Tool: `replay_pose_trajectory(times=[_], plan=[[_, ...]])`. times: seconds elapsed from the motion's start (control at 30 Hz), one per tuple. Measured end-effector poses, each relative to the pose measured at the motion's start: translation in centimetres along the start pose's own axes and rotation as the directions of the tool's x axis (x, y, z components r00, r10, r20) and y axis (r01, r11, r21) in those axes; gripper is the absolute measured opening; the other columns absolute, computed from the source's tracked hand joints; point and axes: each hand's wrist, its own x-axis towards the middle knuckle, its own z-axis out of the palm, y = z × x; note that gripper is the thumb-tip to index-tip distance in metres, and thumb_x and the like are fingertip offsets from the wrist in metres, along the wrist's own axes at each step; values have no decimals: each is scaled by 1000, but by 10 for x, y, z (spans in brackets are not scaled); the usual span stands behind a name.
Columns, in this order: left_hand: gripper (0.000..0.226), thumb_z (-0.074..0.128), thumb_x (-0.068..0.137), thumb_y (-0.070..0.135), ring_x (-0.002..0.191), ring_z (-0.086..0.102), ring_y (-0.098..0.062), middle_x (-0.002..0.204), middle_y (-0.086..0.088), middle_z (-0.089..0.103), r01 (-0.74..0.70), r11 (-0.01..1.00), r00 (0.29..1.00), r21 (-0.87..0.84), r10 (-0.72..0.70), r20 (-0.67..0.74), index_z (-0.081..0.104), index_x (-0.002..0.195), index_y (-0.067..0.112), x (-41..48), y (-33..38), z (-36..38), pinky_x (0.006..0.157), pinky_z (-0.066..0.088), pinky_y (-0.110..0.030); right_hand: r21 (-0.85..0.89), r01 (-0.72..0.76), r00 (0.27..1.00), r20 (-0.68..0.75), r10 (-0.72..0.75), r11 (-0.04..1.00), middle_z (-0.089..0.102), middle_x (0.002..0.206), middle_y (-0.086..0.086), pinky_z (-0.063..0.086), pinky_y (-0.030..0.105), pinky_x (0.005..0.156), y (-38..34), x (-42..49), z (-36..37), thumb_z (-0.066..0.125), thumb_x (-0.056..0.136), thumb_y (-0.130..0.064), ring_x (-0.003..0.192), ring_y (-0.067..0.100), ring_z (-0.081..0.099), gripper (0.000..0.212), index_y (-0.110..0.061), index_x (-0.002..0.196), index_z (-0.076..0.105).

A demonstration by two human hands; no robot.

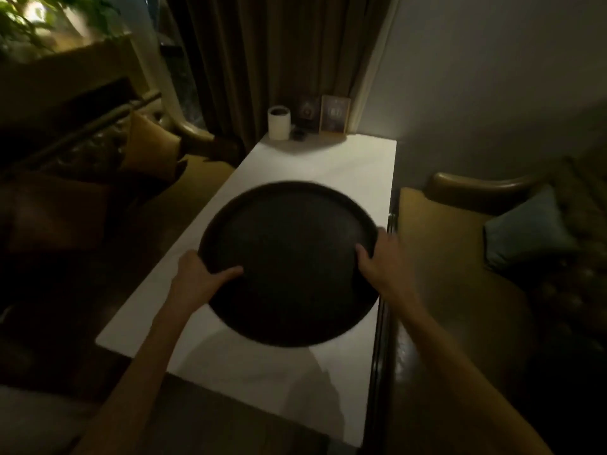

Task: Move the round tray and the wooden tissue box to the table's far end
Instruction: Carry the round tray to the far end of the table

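A large dark round tray [289, 257] is held over the middle of the white table [345, 165]. My left hand [200, 274] grips its near-left rim, thumb lying inside the tray. My right hand [381, 254] grips its right rim, thumb over the edge. The tray is empty and tilts slightly; its near rim is blurred. No wooden tissue box is clearly visible.
At the table's far end stand a white cylindrical container [279, 122], a small dark object [299, 134] and a framed card [334, 118] against the curtain. Cushioned seats flank the table, with a blue pillow [528, 228] on the right and a tan pillow [147, 142] on the left.
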Motion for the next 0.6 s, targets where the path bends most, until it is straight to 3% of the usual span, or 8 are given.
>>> replay_pose_trajectory(times=[0.17, 0.23, 0.37, 0.5, 0.6], plan=[[116, 76, 47, 73, 126, 48, -32, 143, -8, 42, -90, 995, 994, 40, 92, -65, 22, 143, 36, -1, 6, 6, 99, 45, -57, -4, 66, 998, 19, -66, 998, 53, 126, 15, 44, 31, 80, -9, 36, -16, 56, 95, -36, 105, 28, 58, 46, -9, 131, 47], [112, 73, 52, 74, 127, 47, -35, 144, -10, 42, -65, 996, 993, 58, 70, -93, 20, 144, 37, -1, 8, 9, 100, 44, -58, -29, 110, 993, 34, -109, 994, 53, 125, 16, 44, 32, 80, -11, 56, -15, 54, 95, -36, 106, 31, 58, 46, -9, 132, 47], [98, 75, 70, 55, 132, 41, -36, 147, -15, 38, 67, 997, 970, 25, -59, -235, 19, 147, 30, -6, 15, 16, 105, 40, -55, -15, 243, 967, 88, -241, 970, 54, 125, 16, 41, 31, 80, -33, 104, 1, 55, 95, -34, 107, 32, 59, 44, -8, 130, 50], [101, 74, 68, 59, 132, 42, -31, 148, -9, 36, 213, 973, 879, -91, -232, -417, 18, 147, 32, -20, 16, 15, 105, 41, -53, 90, 424, 880, 196, -434, 901, 54, 128, 15, 43, 34, 86, -69, 149, 29, 54, 96, -36, 110, 32, 57, 44, -11, 132, 48], [102, 71, 70, 61, 132, 40, -32, 149, -10, 33, 332, 928, 753, -167, -367, -547, 12, 149, 34, -48, 15, 24, 106, 38, -53, 190, 531, 782, 263, -564, 825, 54, 127, 15, 45, 37, 88, -94, 161, 59, 52, 97, -39, 109, 32, 57, 45, -11, 132, 48]])
